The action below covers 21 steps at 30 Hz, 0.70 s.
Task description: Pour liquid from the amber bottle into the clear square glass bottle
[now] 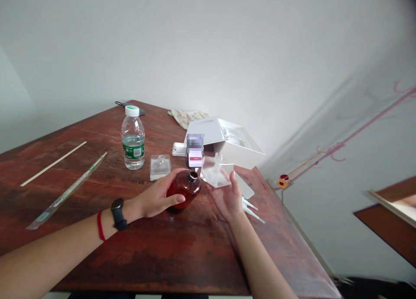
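My left hand [162,197] is wrapped around an amber glass bottle [186,190], which tilts slightly to the right with its uncapped mouth showing. Beside that mouth, my right hand [225,201] is turned palm up and holds a clear square container [216,172] with a small neck, tipped on its side. My thumb and fingers support it from below and the right. Whether liquid is inside the clear container, I cannot tell. A second clear square container [160,167] stands on the table just left of the amber bottle.
Behind my hands are a phone [195,154], a small white case [179,149] and an open white box [240,143]. Farther left stand a water bottle [133,143], a wrapped pair of chopsticks [73,188] and a thin stick [53,164]. Pale pointed tips [251,206] lie right.
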Motion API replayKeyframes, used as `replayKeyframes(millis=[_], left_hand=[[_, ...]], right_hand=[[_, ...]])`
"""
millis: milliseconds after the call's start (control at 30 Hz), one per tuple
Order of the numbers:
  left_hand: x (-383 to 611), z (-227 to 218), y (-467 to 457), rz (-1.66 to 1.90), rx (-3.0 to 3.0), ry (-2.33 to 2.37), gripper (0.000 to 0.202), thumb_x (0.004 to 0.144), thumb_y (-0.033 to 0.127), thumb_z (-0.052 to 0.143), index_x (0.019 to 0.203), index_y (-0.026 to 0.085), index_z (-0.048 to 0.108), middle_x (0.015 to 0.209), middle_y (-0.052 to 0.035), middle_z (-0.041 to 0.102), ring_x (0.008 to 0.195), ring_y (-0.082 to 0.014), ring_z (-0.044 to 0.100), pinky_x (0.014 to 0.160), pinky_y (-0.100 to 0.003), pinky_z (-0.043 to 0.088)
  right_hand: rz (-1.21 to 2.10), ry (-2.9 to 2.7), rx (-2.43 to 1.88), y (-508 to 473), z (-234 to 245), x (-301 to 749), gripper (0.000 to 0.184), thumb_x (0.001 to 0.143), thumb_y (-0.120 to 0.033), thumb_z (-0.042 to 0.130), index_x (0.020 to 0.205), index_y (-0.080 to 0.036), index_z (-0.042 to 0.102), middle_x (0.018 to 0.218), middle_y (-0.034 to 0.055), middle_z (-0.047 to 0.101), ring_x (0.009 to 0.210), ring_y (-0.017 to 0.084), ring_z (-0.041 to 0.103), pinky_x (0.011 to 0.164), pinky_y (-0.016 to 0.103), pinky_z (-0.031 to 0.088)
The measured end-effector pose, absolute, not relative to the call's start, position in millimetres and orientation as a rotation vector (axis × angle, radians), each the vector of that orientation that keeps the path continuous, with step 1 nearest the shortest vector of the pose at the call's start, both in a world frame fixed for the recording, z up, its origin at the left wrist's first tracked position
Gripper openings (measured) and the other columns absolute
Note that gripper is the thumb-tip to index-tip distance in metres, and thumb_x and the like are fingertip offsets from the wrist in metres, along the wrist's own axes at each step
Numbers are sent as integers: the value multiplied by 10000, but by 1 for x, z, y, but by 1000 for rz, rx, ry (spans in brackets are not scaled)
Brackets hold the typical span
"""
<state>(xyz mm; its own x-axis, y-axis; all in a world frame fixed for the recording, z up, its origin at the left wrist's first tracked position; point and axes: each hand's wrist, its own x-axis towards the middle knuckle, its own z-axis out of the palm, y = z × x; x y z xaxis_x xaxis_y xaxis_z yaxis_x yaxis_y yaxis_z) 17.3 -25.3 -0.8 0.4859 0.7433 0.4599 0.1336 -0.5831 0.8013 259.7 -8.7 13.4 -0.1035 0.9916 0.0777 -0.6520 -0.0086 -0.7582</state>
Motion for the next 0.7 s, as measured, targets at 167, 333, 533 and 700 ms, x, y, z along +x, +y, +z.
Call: replayKeyframes(millis=[167,333,533,700], left_hand=[[17,-1,-26,1072,1988,724,797,951,739,593,1529,220,412,1466,-158,624,1297,-358,634,1157,-502,448],[18,1,-27,1044,1957,679,800,950,722,616,1531,215,403,1443,-155,639,1283,-346,650,1167,-494,447],[19,3,-28,1050,1954,683,799,945,727,618,1520,209,418,1464,-168,625,1285,-356,646,1173,-512,448],[19,2,-28,1046,1980,696,791,957,712,608,1534,208,409,1493,-175,605,1294,-357,637,1181,-515,440]], right_hand=[[1508,-694,-580,-8,16,260,500,869,-589,742,1186,-201,749,1063,61,823,902,225,761,750,335,641],[1544,-593,-584,-8,18,262,502,894,-594,717,1216,-208,720,1035,50,834,880,237,788,810,415,662],[1539,-609,-569,-9,19,264,455,883,-573,755,1187,-238,709,982,54,843,838,229,807,790,400,669],[1527,-580,-561,-8,19,265,435,880,-570,765,1169,-250,706,987,51,845,837,224,811,773,383,672]])
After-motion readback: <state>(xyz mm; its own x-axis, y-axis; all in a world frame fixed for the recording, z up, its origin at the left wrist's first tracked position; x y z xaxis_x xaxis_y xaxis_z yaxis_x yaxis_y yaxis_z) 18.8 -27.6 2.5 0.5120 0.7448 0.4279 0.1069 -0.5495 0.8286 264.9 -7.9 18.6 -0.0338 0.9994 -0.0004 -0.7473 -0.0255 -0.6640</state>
